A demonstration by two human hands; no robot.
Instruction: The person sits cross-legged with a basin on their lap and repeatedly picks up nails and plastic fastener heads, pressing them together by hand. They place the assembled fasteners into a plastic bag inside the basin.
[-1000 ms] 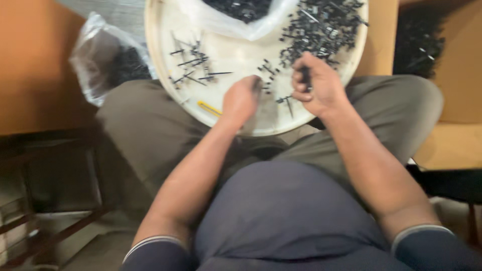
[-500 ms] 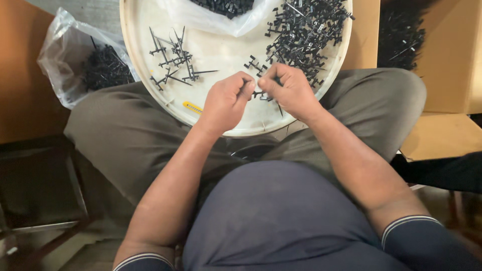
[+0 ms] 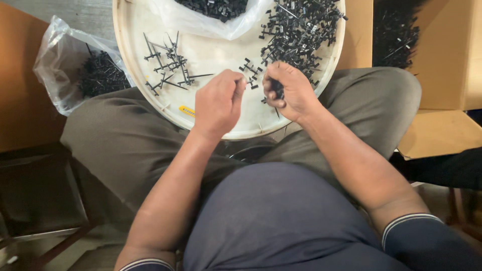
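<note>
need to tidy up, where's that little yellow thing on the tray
In the head view the small yellow piece lies on the round white tray, near its lower left rim, just left of the left hand.

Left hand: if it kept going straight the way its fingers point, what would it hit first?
Likely the small black plastic part just past the left hand, lying on the round white tray. The big heap lies beyond; depth is hard to judge.
</note>
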